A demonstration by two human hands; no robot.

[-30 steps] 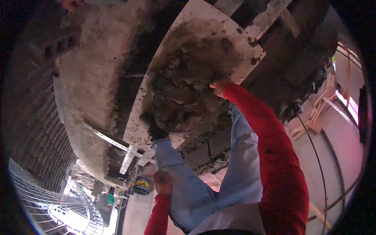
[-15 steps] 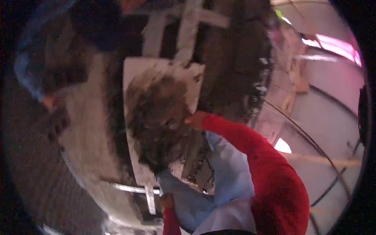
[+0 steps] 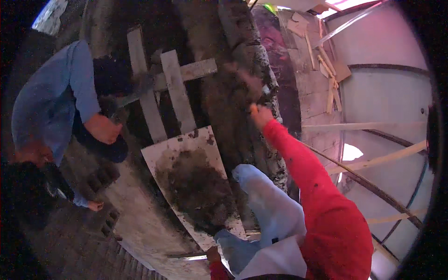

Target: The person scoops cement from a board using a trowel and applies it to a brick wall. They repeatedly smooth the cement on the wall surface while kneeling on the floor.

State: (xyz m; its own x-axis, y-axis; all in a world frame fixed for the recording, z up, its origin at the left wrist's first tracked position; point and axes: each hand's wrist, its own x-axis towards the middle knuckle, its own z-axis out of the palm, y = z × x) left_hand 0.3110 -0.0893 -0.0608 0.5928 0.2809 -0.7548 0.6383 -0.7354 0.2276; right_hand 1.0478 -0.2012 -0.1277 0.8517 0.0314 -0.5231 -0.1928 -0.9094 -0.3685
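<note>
My right hand (image 3: 262, 116) is closed on the orange handle of a trowel (image 3: 245, 78), whose blade is smeared by motion. It is stretched out over the dark ledge beside the rough wall edge (image 3: 273, 93). Below and left of it lies a pale board (image 3: 156, 156) with a heap of dark wet mortar (image 3: 193, 184) spread over its middle. My left hand (image 3: 213, 254) hangs low near my knee, beside the board's near corner; its fingers are too dark to read.
A co-worker in a blue shirt (image 3: 51, 102) bends over at the left. Crossed planks (image 3: 179, 93) lie beyond the board. Hollow blocks (image 3: 102, 177) stand at left. Boards and poles (image 3: 378, 126) span the right side, with loose wood scraps (image 3: 331, 84) farther off.
My right hand has swung up and away from the mortar to the wall edge. The view has shifted, so the board appears lower and the co-worker shows more fully.
</note>
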